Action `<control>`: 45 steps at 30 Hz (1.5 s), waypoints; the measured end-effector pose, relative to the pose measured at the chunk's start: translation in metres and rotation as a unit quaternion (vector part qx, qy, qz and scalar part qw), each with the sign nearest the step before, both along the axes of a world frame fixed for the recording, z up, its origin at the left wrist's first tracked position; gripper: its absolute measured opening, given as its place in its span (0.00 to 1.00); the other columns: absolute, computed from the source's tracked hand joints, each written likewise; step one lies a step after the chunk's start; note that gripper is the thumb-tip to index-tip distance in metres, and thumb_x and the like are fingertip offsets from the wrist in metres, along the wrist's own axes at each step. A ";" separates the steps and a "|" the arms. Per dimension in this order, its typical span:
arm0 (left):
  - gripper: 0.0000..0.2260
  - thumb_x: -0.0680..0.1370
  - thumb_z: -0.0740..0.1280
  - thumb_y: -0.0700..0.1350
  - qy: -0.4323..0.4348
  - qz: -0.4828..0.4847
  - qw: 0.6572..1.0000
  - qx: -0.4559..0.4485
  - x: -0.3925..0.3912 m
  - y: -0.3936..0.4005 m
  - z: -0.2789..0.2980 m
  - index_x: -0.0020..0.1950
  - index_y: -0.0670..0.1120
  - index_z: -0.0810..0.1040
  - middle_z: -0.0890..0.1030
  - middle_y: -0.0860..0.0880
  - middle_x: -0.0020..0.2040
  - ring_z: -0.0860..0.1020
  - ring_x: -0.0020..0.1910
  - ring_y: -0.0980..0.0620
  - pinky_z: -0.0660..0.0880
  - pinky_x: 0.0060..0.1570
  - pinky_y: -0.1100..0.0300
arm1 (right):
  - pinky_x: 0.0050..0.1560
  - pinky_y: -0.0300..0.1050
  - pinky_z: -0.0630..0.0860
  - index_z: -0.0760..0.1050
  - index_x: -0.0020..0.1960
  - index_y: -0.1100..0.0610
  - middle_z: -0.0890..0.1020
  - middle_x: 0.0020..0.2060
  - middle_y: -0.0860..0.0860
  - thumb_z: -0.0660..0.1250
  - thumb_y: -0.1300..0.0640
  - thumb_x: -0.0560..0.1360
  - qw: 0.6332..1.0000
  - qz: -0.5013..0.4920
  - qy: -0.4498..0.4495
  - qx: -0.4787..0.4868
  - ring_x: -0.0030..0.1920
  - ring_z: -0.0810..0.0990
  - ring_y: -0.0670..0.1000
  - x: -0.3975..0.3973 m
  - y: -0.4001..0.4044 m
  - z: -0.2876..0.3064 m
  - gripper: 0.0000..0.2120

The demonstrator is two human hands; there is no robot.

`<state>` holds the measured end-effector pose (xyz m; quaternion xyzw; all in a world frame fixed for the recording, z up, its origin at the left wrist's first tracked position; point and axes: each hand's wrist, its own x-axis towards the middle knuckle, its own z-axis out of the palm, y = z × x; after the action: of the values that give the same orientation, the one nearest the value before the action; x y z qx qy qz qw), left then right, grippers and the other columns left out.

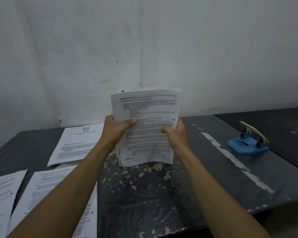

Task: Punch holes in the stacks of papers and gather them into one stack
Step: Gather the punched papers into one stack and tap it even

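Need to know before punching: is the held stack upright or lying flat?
Upright. Both hands, left hand and right hand, hold the stack on end, bottom edge at the table.

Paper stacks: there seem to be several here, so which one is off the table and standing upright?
The held stack, gripped upright by the left hand and right hand. The three other stacks lie flat on the table.

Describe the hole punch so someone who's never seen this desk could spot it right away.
Look at the dark, paint-scuffed table against the white wall and follow it to its far right side. The hole punch sits there alone, apart from all the paper stacks. It is the only coloured item: a blue base with a pale lever raised above it.
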<state>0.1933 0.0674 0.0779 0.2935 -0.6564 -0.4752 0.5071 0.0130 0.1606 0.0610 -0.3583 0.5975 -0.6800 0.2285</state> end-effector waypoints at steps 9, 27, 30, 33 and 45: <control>0.15 0.70 0.79 0.46 0.014 0.038 0.999 -0.037 -0.003 0.002 0.011 0.54 0.51 0.80 0.84 0.56 0.49 0.84 0.42 0.60 0.80 0.37 0.67 | 0.30 0.32 0.75 0.68 0.59 0.56 0.80 0.48 0.48 0.66 0.64 0.76 0.995 -0.082 -0.007 -0.049 0.43 0.80 0.46 0.007 -0.001 0.013 0.14; 0.23 0.63 0.81 0.52 -0.013 0.016 1.000 -0.010 0.008 0.000 0.005 0.55 0.50 0.81 0.85 0.51 0.52 0.85 0.46 0.51 0.83 0.45 0.55 | 0.77 0.64 0.42 0.74 0.67 0.57 0.79 0.62 0.51 0.65 0.50 0.67 0.751 -0.143 0.644 -0.031 0.69 0.72 0.51 0.002 0.015 0.093 0.30; 0.24 0.63 0.79 0.52 -0.013 0.011 1.000 -0.015 0.007 0.002 0.004 0.57 0.49 0.81 0.85 0.51 0.52 0.85 0.46 0.51 0.83 0.44 0.57 | 0.78 0.63 0.40 0.70 0.70 0.58 0.76 0.66 0.52 0.63 0.49 0.67 0.727 -0.129 0.674 -0.018 0.72 0.69 0.52 0.010 0.014 0.092 0.32; 0.23 0.66 0.80 0.50 -0.016 0.016 1.000 -0.004 0.005 0.000 0.002 0.58 0.47 0.82 0.85 0.50 0.53 0.85 0.47 0.49 0.83 0.47 0.52 | 0.78 0.62 0.42 0.69 0.70 0.58 0.75 0.67 0.52 0.64 0.50 0.67 0.749 -0.122 0.649 -0.054 0.73 0.68 0.51 0.011 0.013 0.089 0.33; 0.16 0.69 0.80 0.42 0.072 0.038 0.995 0.055 0.017 0.003 0.019 0.54 0.43 0.83 0.86 0.47 0.50 0.86 0.46 0.46 0.83 0.44 0.49 | 0.45 0.47 0.83 0.72 0.65 0.57 0.83 0.52 0.55 0.70 0.64 0.74 0.992 0.018 0.126 -0.028 0.48 0.84 0.52 -0.010 0.008 0.021 0.20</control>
<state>0.2108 0.0704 0.0973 0.3106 -0.5793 -0.5113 0.5537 0.0027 0.1687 0.0816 -0.4579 0.5955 -0.6420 0.1535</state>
